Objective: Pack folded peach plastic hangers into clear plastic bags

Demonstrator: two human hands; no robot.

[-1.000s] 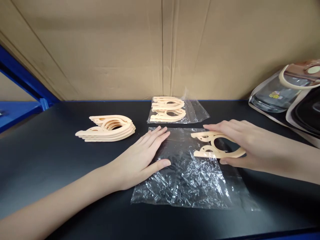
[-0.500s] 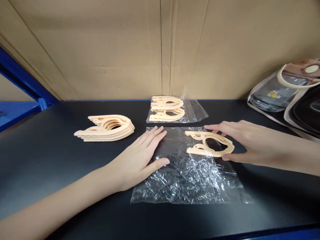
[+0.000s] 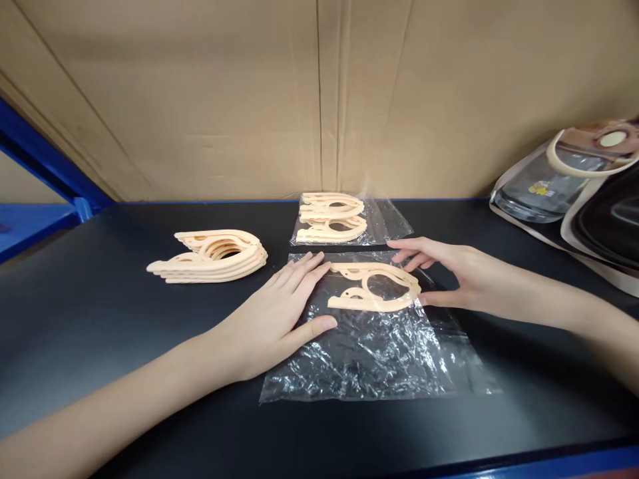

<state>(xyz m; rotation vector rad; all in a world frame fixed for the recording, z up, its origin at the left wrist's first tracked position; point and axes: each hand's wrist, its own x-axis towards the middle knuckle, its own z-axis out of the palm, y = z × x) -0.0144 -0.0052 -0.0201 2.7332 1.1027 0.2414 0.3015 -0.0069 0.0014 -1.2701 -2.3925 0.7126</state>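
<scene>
- Crinkled, glossy clear bag (image 3: 369,369) lies flat; one smooth, curved cream hanger (image 3: 369,305) sits inside its far half.
- Hands apart: left hand (image 3: 279,319) flat on the bag's left side, fingers stretched; right hand (image 3: 449,273) at the hanger's right end, thumb and fingers spread.
- One filled bag (image 3: 392,226) far; one hanger stack (image 3: 214,271) left.

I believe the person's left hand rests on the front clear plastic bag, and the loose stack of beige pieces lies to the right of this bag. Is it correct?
Not quite: the loose stack of beige pieces lies to the left of the front clear plastic bag, as the head view shows. The left hand does rest on that bag.
</scene>
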